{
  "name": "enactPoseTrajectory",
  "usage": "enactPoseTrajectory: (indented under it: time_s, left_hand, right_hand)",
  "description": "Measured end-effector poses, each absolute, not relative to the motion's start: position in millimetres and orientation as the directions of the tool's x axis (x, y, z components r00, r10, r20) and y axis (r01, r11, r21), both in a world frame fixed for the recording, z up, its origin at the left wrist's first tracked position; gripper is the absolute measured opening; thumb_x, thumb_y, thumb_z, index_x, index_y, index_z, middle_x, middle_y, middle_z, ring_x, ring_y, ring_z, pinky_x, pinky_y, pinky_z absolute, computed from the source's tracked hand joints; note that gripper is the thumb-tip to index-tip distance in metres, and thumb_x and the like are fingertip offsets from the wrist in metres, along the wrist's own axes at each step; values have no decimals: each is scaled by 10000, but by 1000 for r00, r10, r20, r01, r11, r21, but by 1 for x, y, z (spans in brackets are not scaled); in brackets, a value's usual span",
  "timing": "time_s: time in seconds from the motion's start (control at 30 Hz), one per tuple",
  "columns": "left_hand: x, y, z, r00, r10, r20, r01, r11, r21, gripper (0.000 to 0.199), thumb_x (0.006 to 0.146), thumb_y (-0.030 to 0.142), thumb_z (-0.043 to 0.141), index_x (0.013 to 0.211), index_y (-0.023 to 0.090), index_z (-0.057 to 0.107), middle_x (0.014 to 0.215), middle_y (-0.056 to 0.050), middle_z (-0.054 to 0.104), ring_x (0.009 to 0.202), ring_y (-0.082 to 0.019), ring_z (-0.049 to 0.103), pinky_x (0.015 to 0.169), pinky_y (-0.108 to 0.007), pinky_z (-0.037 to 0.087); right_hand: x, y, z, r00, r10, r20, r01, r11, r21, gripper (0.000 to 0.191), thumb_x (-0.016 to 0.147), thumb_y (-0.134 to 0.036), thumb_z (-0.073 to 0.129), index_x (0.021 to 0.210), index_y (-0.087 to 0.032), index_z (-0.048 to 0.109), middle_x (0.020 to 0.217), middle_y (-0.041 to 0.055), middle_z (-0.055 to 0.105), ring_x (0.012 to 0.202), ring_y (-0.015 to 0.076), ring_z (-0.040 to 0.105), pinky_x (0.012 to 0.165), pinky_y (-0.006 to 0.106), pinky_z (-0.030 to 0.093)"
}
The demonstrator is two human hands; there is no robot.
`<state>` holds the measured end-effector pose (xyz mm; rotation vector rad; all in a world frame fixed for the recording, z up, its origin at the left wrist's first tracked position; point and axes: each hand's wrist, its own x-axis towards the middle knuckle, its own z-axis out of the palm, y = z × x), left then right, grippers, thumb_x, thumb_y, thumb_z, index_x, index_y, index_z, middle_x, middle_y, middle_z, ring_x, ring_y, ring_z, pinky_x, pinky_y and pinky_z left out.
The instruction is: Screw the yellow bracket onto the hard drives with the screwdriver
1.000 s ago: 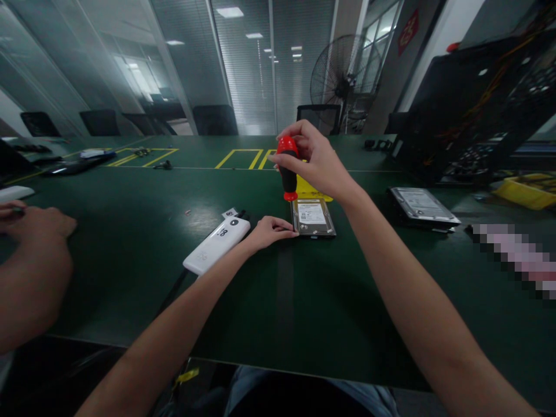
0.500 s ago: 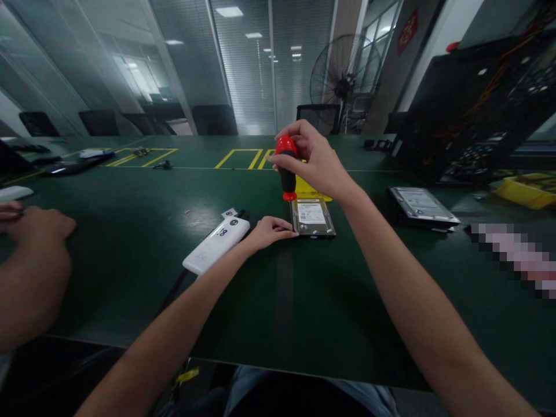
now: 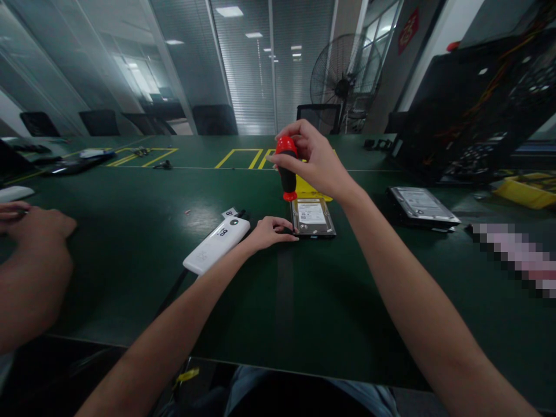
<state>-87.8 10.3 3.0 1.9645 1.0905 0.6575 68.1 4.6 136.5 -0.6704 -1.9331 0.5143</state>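
My right hand (image 3: 315,159) is closed around the red and black handle of a screwdriver (image 3: 288,174). The tool stands nearly upright over the left side of a hard drive (image 3: 313,215) with a white label, which lies flat on the green table. Its thin shaft runs down toward the drive's near left corner; where the tip sits is too small to make out. At that same corner my left hand (image 3: 271,233) pinches the drive's edge with thumb and fingers. A white power bank (image 3: 217,244) lies by my left wrist.
Behind the drive lies a yellow item (image 3: 306,188). A second hard drive (image 3: 421,205) rests to the right, before a black computer case (image 3: 473,104) and a yellow tray (image 3: 527,191). Another person's hand (image 3: 39,231) is at the left. The table's near edge (image 3: 304,373) is close to my lap.
My left thumb has shifted down slightly, widening the gap to its fingers at the drive's corner. The screwdriver and my right hand look still.
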Motion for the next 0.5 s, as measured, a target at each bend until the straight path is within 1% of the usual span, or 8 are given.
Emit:
enactPoseTrajectory:
  time_s: [0.1,0.23,0.37,0.5]
  left_hand:
    - [-87,11,2,485,871,78,459,-329,825,300,613,355,703,846,165,697,711,-8,645,703,-166,580,734,-317,426]
    - [-86,11,1,482,872,85,456,-333,825,270,625,354,692,821,169,698,766,-20,667,790,-184,599,784,-328,429]
    - [-86,11,0,490,866,95,439,-340,832,257,643,347,679,825,166,698,824,-35,680,835,-185,602,807,-331,430]
    - [-86,11,1,488,868,92,443,-337,831,248,644,337,678,821,165,698,815,-35,682,839,-187,605,804,-329,431]
  right_hand:
    - [68,3,137,-362,661,657,236,747,-621,415,732,-413,629,1059,-210,475,998,57,544,945,200,559,820,395,492]
    - [68,1,138,-372,652,661,238,755,-611,419,745,-419,616,1086,-209,493,1020,56,540,938,184,556,842,376,481]
    - [68,2,138,-378,633,676,244,772,-586,387,753,-418,605,1060,-194,530,1042,60,534,939,177,548,845,362,472]
    - [67,3,138,-376,632,678,263,774,-576,375,756,-413,601,1048,-186,540,1018,54,541,954,180,542,847,355,466]
